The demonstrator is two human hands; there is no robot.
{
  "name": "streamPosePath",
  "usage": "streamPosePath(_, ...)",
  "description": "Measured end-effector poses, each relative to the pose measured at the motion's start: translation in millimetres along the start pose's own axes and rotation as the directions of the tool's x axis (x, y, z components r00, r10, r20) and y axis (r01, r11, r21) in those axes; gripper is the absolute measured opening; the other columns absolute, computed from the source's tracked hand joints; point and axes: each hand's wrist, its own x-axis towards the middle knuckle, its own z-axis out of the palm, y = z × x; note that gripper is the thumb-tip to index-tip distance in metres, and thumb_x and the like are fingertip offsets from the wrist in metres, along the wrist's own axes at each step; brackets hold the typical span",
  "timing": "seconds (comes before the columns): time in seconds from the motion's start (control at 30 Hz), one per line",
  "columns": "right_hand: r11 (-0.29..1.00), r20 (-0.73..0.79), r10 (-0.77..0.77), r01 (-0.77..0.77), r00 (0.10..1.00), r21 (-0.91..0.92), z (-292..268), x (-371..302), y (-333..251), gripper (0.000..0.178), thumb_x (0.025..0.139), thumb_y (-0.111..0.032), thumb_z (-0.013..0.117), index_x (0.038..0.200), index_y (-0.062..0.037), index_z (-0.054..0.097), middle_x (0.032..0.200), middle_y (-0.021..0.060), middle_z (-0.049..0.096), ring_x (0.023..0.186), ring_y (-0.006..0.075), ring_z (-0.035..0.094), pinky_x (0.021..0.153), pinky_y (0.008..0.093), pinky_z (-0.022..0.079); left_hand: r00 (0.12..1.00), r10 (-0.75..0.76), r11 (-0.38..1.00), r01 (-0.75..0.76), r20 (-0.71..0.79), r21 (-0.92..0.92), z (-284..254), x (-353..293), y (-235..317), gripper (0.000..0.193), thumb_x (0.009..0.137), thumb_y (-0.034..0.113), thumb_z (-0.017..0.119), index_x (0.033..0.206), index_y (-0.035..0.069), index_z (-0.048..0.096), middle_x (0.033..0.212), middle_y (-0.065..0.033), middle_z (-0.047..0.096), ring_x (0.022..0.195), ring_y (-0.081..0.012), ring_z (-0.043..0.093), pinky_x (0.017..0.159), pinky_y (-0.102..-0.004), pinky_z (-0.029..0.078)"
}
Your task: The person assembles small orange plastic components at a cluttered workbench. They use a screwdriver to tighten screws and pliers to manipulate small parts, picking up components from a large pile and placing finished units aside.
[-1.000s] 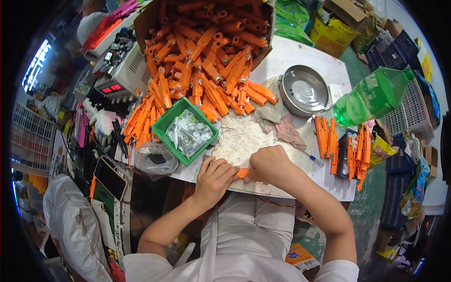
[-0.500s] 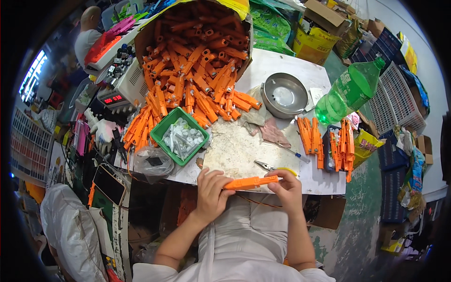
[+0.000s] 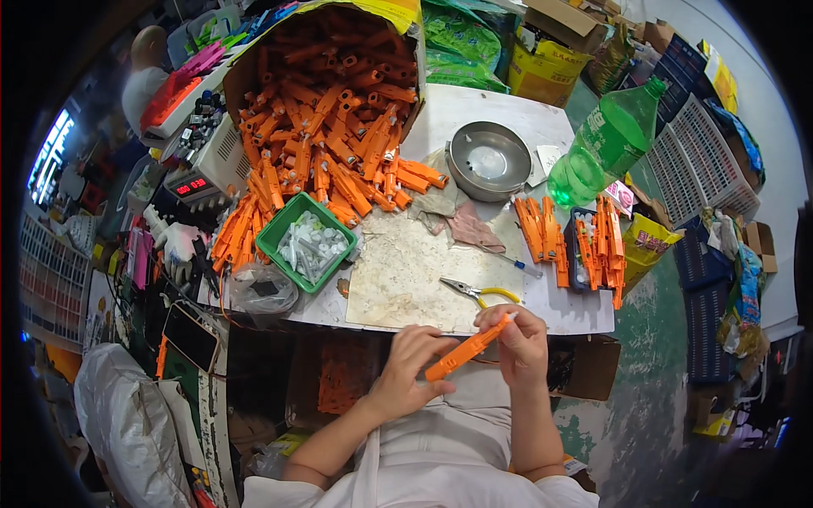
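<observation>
A long orange plastic part (image 3: 467, 350) is held between my two hands above my lap, just off the table's front edge. My right hand (image 3: 521, 345) pinches its raised right end, where a small white bit shows at the tip. My left hand (image 3: 412, 370) curls around the lower left end, thumb below and fingers above. Beyond the hands, pliers with yellow handles (image 3: 479, 293) lie partly spread on a worn, stained board (image 3: 398, 284). To the left stands a green bin (image 3: 296, 281) of small clear-white plastic pieces.
A big carton spills orange parts (image 3: 339, 127) across the back left. A metal bowl (image 3: 489, 161), a cloth (image 3: 474, 227) and a pen (image 3: 527, 268) lie behind the board. At the right are a green bottle (image 3: 605, 140) and a dark box (image 3: 583, 254) with orange parts.
The orange part has gone from nearly level to slanted, its right end raised and its left end lowered. Both hands still have it. The whole view has shifted a little.
</observation>
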Motion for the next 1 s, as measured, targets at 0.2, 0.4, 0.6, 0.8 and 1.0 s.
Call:
streamPosePath(0.2, 0.949, -0.090, -0.071, 0.040, 0.993, -0.313, -9.9, -7.3, -12.8, 0.035, 0.094, -0.034, 0.054, 0.092, 0.0004, 0.059, 0.081, 0.0058, 0.060, 0.076, 0.0125, 0.057, 0.071, 0.0265, 0.045, 0.836, -0.347, 0.528, 0.548, 0.425, -0.648, 1.5, 12.3, 7.7, 0.053, 0.086, 0.047, 0.060, 0.111, 0.000, 0.059, 0.111, -0.0090, 0.059, 0.108, -0.0204, 0.053, 0.095, -0.0332, 0.039)
streamPosePath(0.4, 0.937, -0.668, -0.143, -0.116, 0.730, -0.328, -144.5, -78.2, 74.6, 0.040, 0.098, -0.039, 0.044, 0.086, -0.0023, 0.054, 0.065, 0.0000, 0.047, 0.050, 0.0079, 0.048, 0.048, 0.0207, 0.040, 0.827, -0.402, 0.244, 0.511, 0.393, -0.824, 4.9, 6.5, -3.2, 0.050, 0.084, 0.045, 0.062, 0.107, 0.001, 0.056, 0.102, -0.0084, 0.058, 0.104, -0.0212, 0.054, 0.093, -0.0354, 0.042)
streamPosePath(0.6, 0.796, -0.881, 0.158, -0.585, 0.446, -0.153, -208.9, -75.5, 170.8, 0.049, 0.092, -0.045, 0.053, 0.113, -0.0005, 0.051, 0.078, 0.0046, 0.057, 0.055, 0.0114, 0.054, 0.049, 0.0247, 0.043, 0.864, -0.373, 0.192, 0.429, 0.339, -0.883, 12.7, 3.1, -9.1, 0.042, 0.089, 0.040, 0.058, 0.106, 0.002, 0.053, 0.098, -0.0072, 0.057, 0.103, -0.0218, 0.052, 0.096, -0.0353, 0.039)
streamPosePath(0.8, 0.781, -0.845, 0.175, -0.594, 0.506, -0.194, -258.1, -51.8, 237.6, 0.040, 0.091, -0.034, 0.057, 0.113, -0.0009, 0.054, 0.088, 0.0061, 0.060, 0.070, 0.0147, 0.057, 0.062, 0.0276, 0.046, 0.872, -0.365, 0.198, 0.416, 0.327, -0.888, 11.6, 3.8, -4.5, 0.042, 0.089, 0.040, 0.057, 0.105, 0.002, 0.053, 0.095, -0.0071, 0.057, 0.102, -0.0226, 0.051, 0.096, -0.0362, 0.037)
streamPosePath(1.0, 0.936, -0.798, 0.283, -0.335, 0.531, 0.109, -272.1, -67.5, 245.2, 0.032, 0.089, -0.023, 0.060, 0.112, -0.0012, 0.056, 0.097, 0.0077, 0.062, 0.084, 0.0180, 0.060, 0.074, 0.0305, 0.048, 0.875, -0.376, 0.224, 0.405, 0.305, -0.886, 11.6, 4.1, -5.0, 0.042, 0.090, 0.040, 0.056, 0.106, 0.002, 0.053, 0.095, -0.0074, 0.057, 0.102, -0.0233, 0.051, 0.096, -0.0362, 0.037)
